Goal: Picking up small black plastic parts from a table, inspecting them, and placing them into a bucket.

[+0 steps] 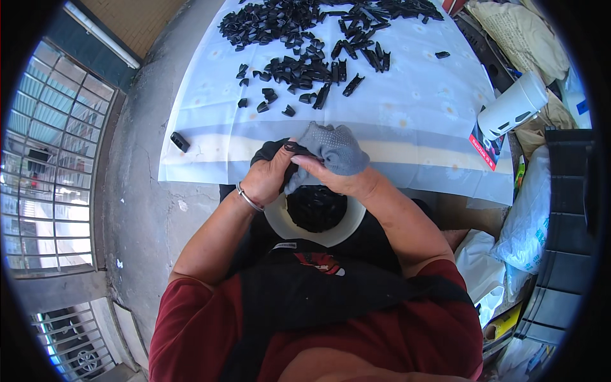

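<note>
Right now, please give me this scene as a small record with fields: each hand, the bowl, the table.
Left hand: fingers mostly in dark cloth, thumb bare; at a small black piece
Right hand: grey knit glove, thumb bare; meets the left at that piece
Bowl: pale, below the hands, dark contents
Table cover: white, flower-patterned
Loose pieces: black, short and long, mostly toward the far side
Lone piece: black, near left edge
White cylinder: right edge
</note>
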The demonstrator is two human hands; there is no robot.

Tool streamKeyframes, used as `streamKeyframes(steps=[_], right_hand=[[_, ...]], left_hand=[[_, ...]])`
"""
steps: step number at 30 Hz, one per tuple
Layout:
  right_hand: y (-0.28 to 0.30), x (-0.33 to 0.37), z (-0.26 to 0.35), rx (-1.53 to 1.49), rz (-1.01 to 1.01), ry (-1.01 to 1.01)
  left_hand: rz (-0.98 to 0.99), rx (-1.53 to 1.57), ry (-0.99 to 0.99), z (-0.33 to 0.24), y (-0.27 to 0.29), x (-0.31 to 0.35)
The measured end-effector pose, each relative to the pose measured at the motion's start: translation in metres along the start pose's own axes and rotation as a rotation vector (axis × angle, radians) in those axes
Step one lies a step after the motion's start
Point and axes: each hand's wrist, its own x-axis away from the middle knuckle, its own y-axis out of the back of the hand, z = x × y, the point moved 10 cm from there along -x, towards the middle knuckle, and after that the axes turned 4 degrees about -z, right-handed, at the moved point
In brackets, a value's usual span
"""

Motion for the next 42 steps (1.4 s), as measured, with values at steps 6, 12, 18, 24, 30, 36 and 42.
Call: streamKeyframes(steps=[6, 12, 18, 24, 30, 36, 42], right_hand=[[0.027, 0.006, -0.005, 0.163, -0.044, -0.101], [0.018, 0.007, 0.013, 0.380, 0.038, 0.116], [0.000, 0.014, 0.017, 0.524, 0.047, 0.199], [-0.006, 0.011, 0.010, 0.207, 0.112, -0.015], [0.029, -0.013, -0.071, 0.405, 0.131, -0.422], [0.006, -0.027, -0.084, 0.665, 0.184, -0.331], [0.027, -0.012, -0.064, 0.693, 0.045, -0.201]], left_hand=[[-0.148, 0.134, -0.001, -0.012, 0.017, -0.003], [-0.139, 0.055, -0.025, -0.024, 0.014, -0.002], [-0.237, -0.461, -0.428, -0.070, 0.000, 0.009], [-0.172, -0.591, -0.332, -0.057, 0.011, 0.011], [-0.156, -1.105, -0.328, -0.061, 0.024, -0.014], [-0.327, -1.227, -0.467, -0.060, 0.015, -0.056], [-0.310, -1.341, -0.520, -0.056, 0.002, -0.050]])
